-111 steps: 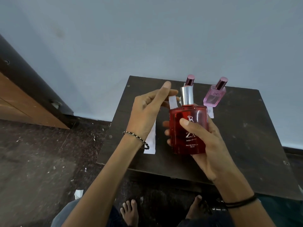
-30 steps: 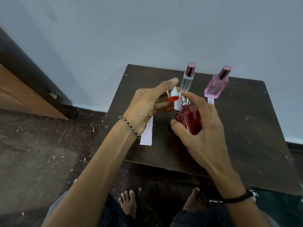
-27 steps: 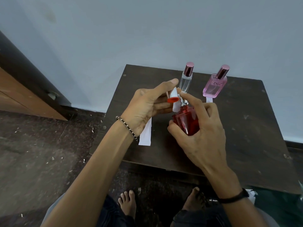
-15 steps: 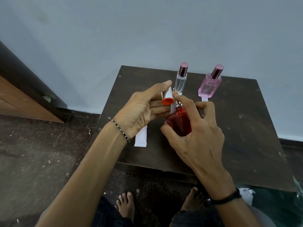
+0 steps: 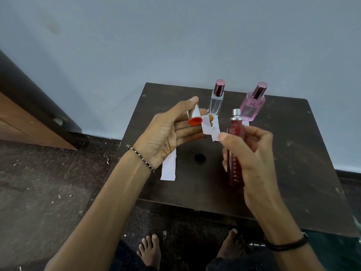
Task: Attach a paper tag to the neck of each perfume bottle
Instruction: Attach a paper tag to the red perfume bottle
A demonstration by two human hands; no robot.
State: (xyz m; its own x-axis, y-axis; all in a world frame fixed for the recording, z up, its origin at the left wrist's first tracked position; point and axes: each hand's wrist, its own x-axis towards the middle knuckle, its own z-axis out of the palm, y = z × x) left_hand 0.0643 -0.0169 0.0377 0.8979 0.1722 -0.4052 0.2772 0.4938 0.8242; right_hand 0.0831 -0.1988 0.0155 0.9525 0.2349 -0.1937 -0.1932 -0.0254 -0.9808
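My right hand [image 5: 248, 159] grips a red perfume bottle [image 5: 235, 153], upright and seen edge-on, its silver spray nozzle [image 5: 236, 113] bare. My left hand [image 5: 168, 133] holds the bottle's silver cap [image 5: 194, 116], its red open end facing me, together with a white paper tag [image 5: 210, 128] pinched under the fingers. The tag hangs between my two hands, apart from the bottle's neck. A clear bottle [image 5: 215, 100] and a pink bottle [image 5: 253, 106] stand at the back of the dark table [image 5: 293, 153], each with paper at its base.
A white paper strip [image 5: 169, 167] lies on the table under my left wrist. A dark hole [image 5: 199, 158] marks the tabletop's middle. A blue wall stands behind, a wooden cabinet [image 5: 29, 122] at the left. My bare feet [image 5: 150, 249] rest on the floor below.
My hands have drawn apart. The right hand turned the red bottle edge-on and moved it right, baring its nozzle. The left hand keeps the cap and tag.
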